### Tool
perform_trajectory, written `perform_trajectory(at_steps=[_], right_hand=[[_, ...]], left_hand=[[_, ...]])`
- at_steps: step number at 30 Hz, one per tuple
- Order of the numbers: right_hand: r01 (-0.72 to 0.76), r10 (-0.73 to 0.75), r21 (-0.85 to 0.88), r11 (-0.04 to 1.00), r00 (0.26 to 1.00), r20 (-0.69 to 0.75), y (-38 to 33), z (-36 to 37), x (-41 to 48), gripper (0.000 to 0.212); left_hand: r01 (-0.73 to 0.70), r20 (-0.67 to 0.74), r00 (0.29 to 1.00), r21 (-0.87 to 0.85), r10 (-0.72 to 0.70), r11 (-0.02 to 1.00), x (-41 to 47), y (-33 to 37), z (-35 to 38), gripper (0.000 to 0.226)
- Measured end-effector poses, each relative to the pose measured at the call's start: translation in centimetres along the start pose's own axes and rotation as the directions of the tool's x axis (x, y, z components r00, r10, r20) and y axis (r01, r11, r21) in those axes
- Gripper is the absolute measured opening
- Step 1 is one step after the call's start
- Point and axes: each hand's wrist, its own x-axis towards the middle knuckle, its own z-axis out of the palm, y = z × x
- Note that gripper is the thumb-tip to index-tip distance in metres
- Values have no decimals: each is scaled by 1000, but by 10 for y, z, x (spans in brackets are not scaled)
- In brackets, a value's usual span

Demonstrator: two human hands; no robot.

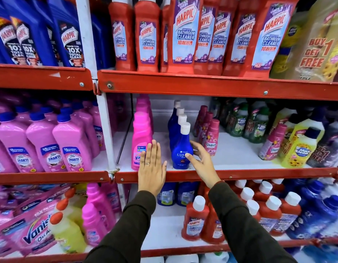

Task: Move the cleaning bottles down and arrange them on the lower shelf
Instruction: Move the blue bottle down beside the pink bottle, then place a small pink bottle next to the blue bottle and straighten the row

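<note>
A row of blue Ujala bottles with white caps stands on the middle shelf [240, 150]; the front blue bottle [180, 149] is upright at the shelf's edge. My right hand [199, 160] has its fingers spread, with fingertips touching the front and right side of that bottle, not closed around it. My left hand [152, 168] is flat and open, fingers together, in front of the pink Vanish bottle [140, 135] to the left. Red Harpic bottles [183, 33] line the top shelf. More small red Harpic bottles [196, 219] stand on the lower shelf [164, 230].
Pink Comfort bottles [212, 137] stand right of the blue row, green and yellow Max Kleen bottles [301, 147] further right. Pink Shakti bottles [73, 147] fill the left bay. Vanish packs [31, 230] and yellow bottles [65, 230] lie at lower left. Red shelf rails [202, 86] cross the view.
</note>
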Motion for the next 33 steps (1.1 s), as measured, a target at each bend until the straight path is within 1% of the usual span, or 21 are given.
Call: perform_trajectory(at_steps=[7,16,19,21,24,27,29,31,33], right_hand=[[-29,29,17,999,999,27,9,-3,5,46],[-18,18,7,1000,1000,19,10,-2,1,50],[-21,21,14,1000,1000,-2,5,-4,-5,51],[-27,27,11,1000,998,-49,3,-10,-9,49],[-17,14,-17,1000,987,-162,3,-27,-14,44],[-18,10,-28,999,968,-251,5,-50,-18,43],[-23,-5,-89,996,954,-301,8,-70,-19,44],[-29,-34,-157,987,923,-384,12,-92,-19,45],[-44,-58,-194,980,869,-492,13,-118,-16,48]], left_hand=[[-7,-19,1000,17,7,1000,0,0,-2,77],[6,-8,1000,33,-5,999,1,0,-3,77],[2,1,1000,24,-2,1000,1,1,-3,76],[5,4,1000,28,-5,1000,0,1,-4,77],[14,5,1000,4,-14,1000,0,9,-9,76],[-50,3,999,-38,50,998,1,33,-11,74],[-68,-5,998,-63,68,996,5,53,-9,76],[-44,-7,999,-73,44,996,8,69,-5,79],[-13,-1,1000,-90,13,996,9,80,1,80]])
